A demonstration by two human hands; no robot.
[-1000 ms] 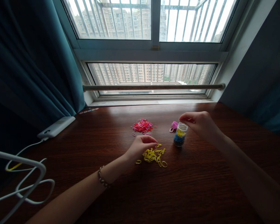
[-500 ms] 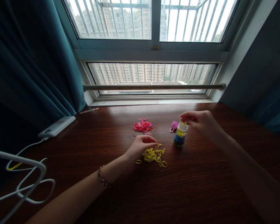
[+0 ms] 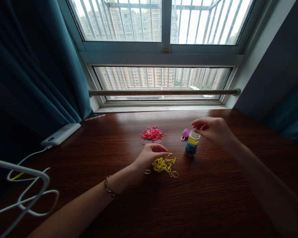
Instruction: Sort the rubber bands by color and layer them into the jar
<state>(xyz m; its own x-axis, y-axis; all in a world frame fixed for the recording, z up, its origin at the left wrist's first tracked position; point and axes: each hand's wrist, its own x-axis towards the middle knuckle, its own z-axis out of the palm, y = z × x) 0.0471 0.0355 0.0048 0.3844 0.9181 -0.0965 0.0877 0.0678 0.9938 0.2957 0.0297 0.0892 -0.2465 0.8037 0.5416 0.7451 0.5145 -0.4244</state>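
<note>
My left hand (image 3: 150, 156) is closed in a pinch, its fingertips on a small yellow rubber band at the upper edge of a loose pile of yellow rubber bands (image 3: 161, 165). My right hand (image 3: 212, 128) hovers over the mouth of a small clear glass jar (image 3: 191, 148), thumb and forefinger apart with nothing visible between them. The jar stands upright and uncapped, with dark bands at the bottom, blue ones above and yellow ones on top. Just behind it lies a pink cap-like piece with a loop (image 3: 186, 133).
A pile of red and pink rubber bands (image 3: 152, 133) lies behind my left hand on the brown wooden tabletop (image 3: 129, 205). To the left are a white power bank (image 3: 62, 134) and looped white cables (image 3: 46, 178). A blue curtain and a barred window border the table.
The yellow rubber band at my right fingertips has left them at the jar's mouth, and those fingers have parted. My left hand has stayed in place.
</note>
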